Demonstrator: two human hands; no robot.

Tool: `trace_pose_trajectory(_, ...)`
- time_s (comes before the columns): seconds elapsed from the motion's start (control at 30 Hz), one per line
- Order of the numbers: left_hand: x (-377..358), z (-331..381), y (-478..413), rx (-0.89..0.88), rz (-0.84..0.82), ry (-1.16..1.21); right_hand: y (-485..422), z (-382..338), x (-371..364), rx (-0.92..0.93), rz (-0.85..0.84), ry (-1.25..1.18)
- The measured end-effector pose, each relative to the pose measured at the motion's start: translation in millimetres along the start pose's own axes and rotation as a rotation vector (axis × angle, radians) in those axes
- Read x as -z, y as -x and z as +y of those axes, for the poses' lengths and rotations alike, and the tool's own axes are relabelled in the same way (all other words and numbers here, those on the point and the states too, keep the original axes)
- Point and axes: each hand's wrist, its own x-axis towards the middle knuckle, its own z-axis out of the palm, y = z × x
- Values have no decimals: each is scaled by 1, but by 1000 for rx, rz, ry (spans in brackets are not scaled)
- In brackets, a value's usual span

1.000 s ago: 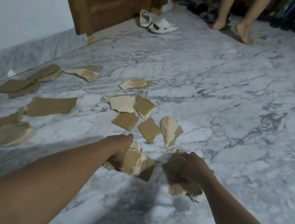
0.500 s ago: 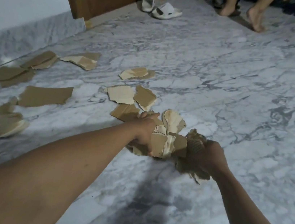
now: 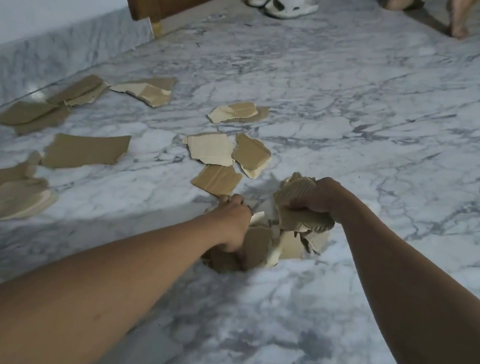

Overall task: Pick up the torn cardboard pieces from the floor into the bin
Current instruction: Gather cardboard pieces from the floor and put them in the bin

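While right hand (image 3: 319, 197) grips cardboard wad (image 3: 304, 221), left hand (image 3: 231, 220) seemingly clutches pieces (image 3: 258, 243) beneath

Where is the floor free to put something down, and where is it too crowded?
Free: the wide marble floor right of the right hand, up to the slippers; also the strip between both forearms, nearer you. Crowded: ahead and left of the left hand, where cardboard pieces lie up to the wall skirting.

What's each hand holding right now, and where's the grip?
Right hand grips a crumpled cardboard wad, fingers curled around its top. Left hand grips a stack of torn pieces at its left edge.
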Motion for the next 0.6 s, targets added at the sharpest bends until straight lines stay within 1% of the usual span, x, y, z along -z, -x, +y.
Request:
trace_pose_trajectory(0.07, 1, 2, -3, 8, 13, 8, -4, -5, -1, -6, -8, 49)
trace_pose_trajectory(0.27, 9, 8, 5, 4, 11, 75, -5, -13, 1, -15, -60, 24)
trace_pose_trajectory(0.37, 13, 2, 12, -22, 52, 94, -5, -9, 1, 4, -34, 18)
trace_pose_trajectory(0.47, 27, -14, 15, -10, 83, 103, -7, -9, -1, 127, 26, -34)
trace_pose_trajectory(0.6, 53, -34, 14, 83, -2, 81, -11, -25, 10, 241, 103, -234)
